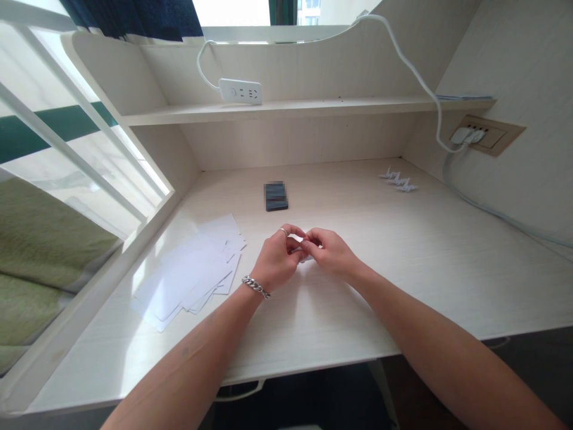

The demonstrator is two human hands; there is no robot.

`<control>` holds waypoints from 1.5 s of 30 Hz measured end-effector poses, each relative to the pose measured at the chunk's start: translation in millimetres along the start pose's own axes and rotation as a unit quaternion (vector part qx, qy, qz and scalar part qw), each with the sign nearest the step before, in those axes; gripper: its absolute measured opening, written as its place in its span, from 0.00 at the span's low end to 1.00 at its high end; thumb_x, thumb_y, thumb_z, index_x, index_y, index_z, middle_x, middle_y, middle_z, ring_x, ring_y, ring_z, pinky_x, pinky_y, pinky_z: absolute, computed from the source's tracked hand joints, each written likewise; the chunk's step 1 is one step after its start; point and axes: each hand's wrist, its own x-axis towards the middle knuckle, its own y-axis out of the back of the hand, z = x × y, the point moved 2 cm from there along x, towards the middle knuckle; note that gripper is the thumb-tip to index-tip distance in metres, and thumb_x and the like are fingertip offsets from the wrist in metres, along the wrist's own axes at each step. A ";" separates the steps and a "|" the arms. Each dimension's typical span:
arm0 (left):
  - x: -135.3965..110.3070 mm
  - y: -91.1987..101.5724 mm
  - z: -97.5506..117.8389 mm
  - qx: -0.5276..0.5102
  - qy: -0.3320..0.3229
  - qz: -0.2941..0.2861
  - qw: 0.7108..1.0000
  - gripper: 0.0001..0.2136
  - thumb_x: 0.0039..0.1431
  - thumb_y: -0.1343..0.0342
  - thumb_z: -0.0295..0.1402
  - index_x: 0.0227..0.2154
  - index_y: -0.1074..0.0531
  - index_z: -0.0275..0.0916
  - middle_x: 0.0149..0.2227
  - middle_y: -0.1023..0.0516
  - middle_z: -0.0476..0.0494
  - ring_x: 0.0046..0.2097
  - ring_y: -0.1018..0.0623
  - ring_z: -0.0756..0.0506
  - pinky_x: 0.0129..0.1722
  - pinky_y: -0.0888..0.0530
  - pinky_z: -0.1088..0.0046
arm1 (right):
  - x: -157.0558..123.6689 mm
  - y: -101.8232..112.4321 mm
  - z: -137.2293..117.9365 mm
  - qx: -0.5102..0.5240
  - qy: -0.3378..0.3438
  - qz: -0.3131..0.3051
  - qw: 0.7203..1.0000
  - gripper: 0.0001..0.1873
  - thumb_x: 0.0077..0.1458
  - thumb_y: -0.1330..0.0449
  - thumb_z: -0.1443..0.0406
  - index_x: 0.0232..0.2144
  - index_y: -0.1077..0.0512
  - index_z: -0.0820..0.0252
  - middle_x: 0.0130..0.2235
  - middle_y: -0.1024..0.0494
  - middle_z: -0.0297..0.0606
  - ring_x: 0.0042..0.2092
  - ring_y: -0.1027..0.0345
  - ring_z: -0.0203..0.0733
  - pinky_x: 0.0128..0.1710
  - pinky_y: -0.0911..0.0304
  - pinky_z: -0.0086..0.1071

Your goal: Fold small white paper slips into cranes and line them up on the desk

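Both of my hands meet over the middle of the pale desk (pixel 313 334). My left hand (pixel 280 257), with a ring and a chain bracelet (pixel 255 286), pinches a small piece of folded white paper (pixel 307 259). My right hand (pixel 329 251) grips the same paper from the other side, thumb and fingertips pressed together. Most of the paper is hidden by my fingers, so its folded shape cannot be made out. Left of my hands lies a loose, overlapping pile of white paper sheets (pixel 192 269).
A dark, blurred-out rectangular object (pixel 276 196) lies beyond my hands. Several small white paper cranes (pixel 398 180) stand at the back right. A power strip (pixel 240 91) rests on the shelf (pixel 304 109); its cable runs to plugs in the wall socket (pixel 487 134). Bed rails (pixel 67 143) border the left.
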 end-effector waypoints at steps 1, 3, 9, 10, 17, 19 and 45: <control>0.7 0.8 -0.9 -0.009 0.006 0.003 1.000 0.15 0.49 0.36 0.31 0.39 0.33 0.40 0.29 0.19 0.45 0.31 0.20 0.46 0.32 0.27 0.70 | -0.1 0.0 0.3 0.019 -0.012 -0.001 1.000 0.10 0.54 0.44 0.59 0.27 0.31 0.59 0.28 0.26 0.35 0.31 0.34 0.37 0.29 0.42 0.30; 2.2 3.6 -2.8 -0.023 0.023 0.017 0.999 0.16 0.49 0.36 0.32 0.40 0.33 0.39 0.27 0.19 0.45 0.29 0.21 0.46 0.30 0.27 0.71 | 0.2 1.2 1.2 0.065 -0.036 -0.020 0.997 0.11 0.55 0.44 0.57 0.29 0.31 0.59 0.30 0.24 0.36 0.31 0.32 0.37 0.29 0.40 0.29; 4.0 9.7 -1.6 -0.071 0.045 0.016 0.996 0.17 0.49 0.36 0.30 0.41 0.33 0.36 0.25 0.21 0.45 0.28 0.22 0.47 0.32 0.25 0.69 | 3.7 10.4 5.7 0.017 -0.030 -0.024 0.999 0.10 0.52 0.42 0.59 0.25 0.31 0.59 0.25 0.28 0.33 0.27 0.35 0.36 0.27 0.42 0.30; 3.9 9.5 -0.1 -0.088 0.046 0.008 0.995 0.17 0.49 0.37 0.29 0.42 0.32 0.35 0.26 0.20 0.45 0.29 0.21 0.47 0.33 0.25 0.68 | 4.2 11.3 6.5 0.010 -0.028 -0.015 0.999 0.10 0.52 0.43 0.60 0.24 0.31 0.59 0.24 0.29 0.33 0.27 0.36 0.36 0.27 0.43 0.30; 2.8 8.6 7.8 -0.179 0.073 0.006 0.981 0.13 0.50 0.40 0.29 0.40 0.30 0.33 0.28 0.20 0.43 0.30 0.21 0.46 0.34 0.23 0.66 | 2.2 11.6 2.0 -0.014 -0.010 0.011 1.000 0.10 0.52 0.43 0.59 0.23 0.32 0.58 0.23 0.30 0.32 0.26 0.39 0.36 0.27 0.46 0.30; 3.2 8.4 6.3 -0.140 0.059 0.007 0.988 0.15 0.49 0.37 0.31 0.39 0.29 0.33 0.26 0.21 0.44 0.29 0.21 0.46 0.32 0.23 0.68 | 1.3 10.8 0.2 -0.018 -0.001 0.016 1.000 0.10 0.53 0.43 0.59 0.23 0.32 0.58 0.23 0.30 0.32 0.26 0.40 0.36 0.27 0.46 0.30; 4.0 13.5 7.2 -0.033 0.035 0.068 0.996 0.09 0.51 0.38 0.36 0.27 0.26 0.33 0.21 0.25 0.47 0.24 0.27 0.51 0.25 0.30 0.76 | 4.8 13.5 5.9 0.116 -0.028 -0.005 0.993 0.13 0.54 0.40 0.56 0.28 0.28 0.62 0.29 0.24 0.38 0.30 0.31 0.37 0.32 0.34 0.32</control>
